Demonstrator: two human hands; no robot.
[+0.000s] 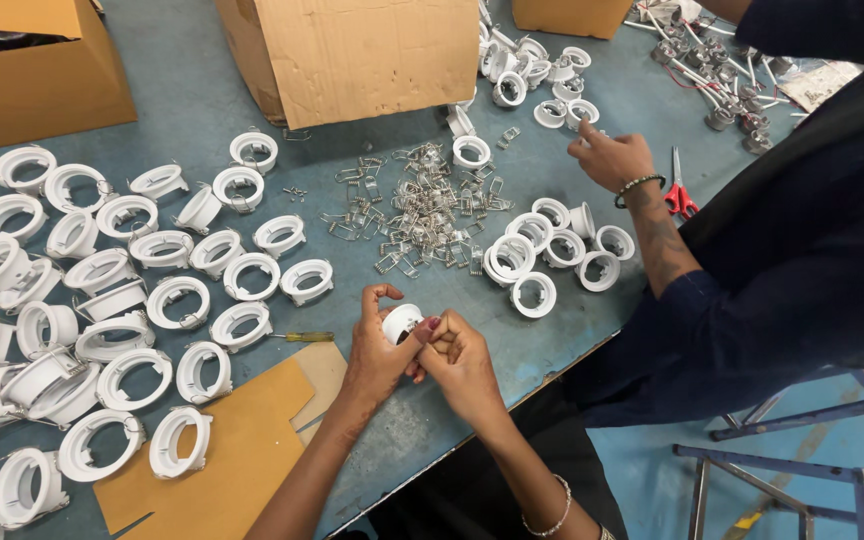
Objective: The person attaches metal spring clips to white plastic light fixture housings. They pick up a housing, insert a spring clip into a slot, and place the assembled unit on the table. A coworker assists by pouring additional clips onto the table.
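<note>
Both hands point(422, 355) around white ring point(401, 322)

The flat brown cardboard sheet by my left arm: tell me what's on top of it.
Two white rings lie on the cardboard sheet, overlapping its left edge. The left forearm crosses above its right side, so what lies beneath the arm cannot be seen.

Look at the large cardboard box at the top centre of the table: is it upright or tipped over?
Tipped. The cardboard box leans on the blue table, its broad side slanting toward the camera; whether anything is inside cannot be told.
</note>
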